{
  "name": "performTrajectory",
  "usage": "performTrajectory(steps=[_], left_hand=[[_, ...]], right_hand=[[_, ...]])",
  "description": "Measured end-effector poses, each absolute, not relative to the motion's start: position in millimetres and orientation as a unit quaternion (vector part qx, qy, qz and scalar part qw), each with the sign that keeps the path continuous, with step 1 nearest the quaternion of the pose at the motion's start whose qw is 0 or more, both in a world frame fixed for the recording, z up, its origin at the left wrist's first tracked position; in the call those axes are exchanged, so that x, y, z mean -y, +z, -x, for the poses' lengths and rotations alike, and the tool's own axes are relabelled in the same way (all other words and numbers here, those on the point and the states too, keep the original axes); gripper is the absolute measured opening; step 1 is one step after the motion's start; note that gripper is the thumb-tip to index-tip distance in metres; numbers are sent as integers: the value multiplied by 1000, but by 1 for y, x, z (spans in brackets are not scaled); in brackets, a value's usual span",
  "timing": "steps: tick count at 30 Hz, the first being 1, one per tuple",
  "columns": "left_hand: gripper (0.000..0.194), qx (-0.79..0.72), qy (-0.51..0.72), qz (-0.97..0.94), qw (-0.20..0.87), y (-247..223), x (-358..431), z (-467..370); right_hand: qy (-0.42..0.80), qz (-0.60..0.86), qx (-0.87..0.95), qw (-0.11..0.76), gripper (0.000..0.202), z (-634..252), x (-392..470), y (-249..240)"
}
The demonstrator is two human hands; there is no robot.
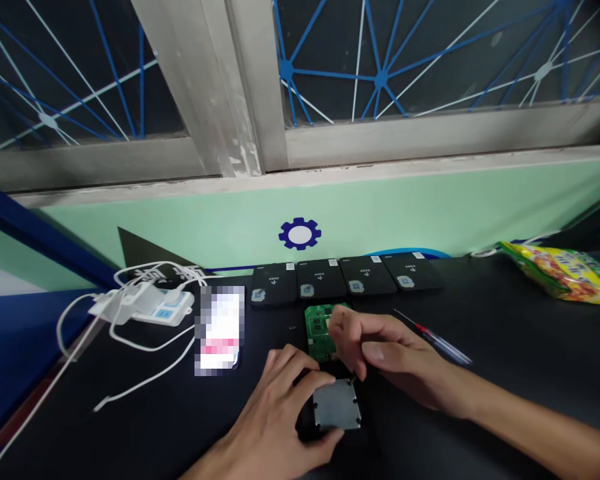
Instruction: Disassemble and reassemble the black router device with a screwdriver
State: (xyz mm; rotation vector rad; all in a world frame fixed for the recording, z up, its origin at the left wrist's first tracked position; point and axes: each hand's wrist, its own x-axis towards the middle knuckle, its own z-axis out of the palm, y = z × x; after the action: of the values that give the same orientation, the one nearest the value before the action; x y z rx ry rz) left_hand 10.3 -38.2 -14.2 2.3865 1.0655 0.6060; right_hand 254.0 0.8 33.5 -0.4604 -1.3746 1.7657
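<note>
The grey metal plate is sitting just on the near side of the green circuit board, and the left hand is gripping it by its edges. The right hand is hovering over the board's right side, can't really tell if it's pinching anything; imo keeping that plate steady is mattering most, with the screwdriver lying right of the board.

Dim, soft light leaves the black tabletop murky toward five o'clock, while the phone screen glares white at eight — coarsely pixelated — and the window darkens into the corner at two.
</note>
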Motion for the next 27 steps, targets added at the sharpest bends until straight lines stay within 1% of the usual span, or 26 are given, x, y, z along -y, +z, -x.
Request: performTrajectory(steps=[4,10,11,15,18,21,24,27], left_hand=[[53,-390,221,-863,234,-15,38,-10],[53,-390,224,-862,232,-18,40,-9],[53,-390,229,-861,230,-19,40,-8],[54,-394,221,-865,220,-22,39,-8],[54,-392,215,-867,218,-20,38,-9],[54,-390,217,-868,219,-16,38,-10],[53,-390,219,-868,217,-14,38,-10],[52,-386,229,-866,220,-17,39,-11]], right_hand=[[744,168,505,404,33,-251,0,30],[783,159,463,384,51,-249,6,34],[788,162,458,378,49,-250,7,36],[802,148,441,375,29,-252,6,39],[785,130,462,393,25,-251,4,34],[750,160,497,406,25,-252,3,32],[720,175,532,410,35,-252,3,33],[738,169,518,399,39,-250,4,34]])
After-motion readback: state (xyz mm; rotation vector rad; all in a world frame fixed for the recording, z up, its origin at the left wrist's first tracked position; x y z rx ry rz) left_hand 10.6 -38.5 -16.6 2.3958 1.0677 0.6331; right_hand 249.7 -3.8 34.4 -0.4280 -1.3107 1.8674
